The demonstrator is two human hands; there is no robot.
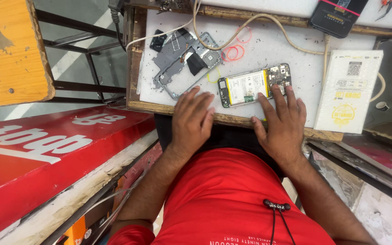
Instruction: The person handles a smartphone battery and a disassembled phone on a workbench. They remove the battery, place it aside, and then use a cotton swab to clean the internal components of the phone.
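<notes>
Both hands flat, fingers spread, clamped on nothing.
Your right hand [281, 121] fingertips press the open phone [255, 85]; a slip could scrape its board. Left hand [192, 119] rests beside the frame [182, 61].

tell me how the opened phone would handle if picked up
The phone is flat and probably stiff, so unlikely to roll or tip. Its battery and circuit board lie bare, so it is likely fragile. The right hand touches it.
</notes>
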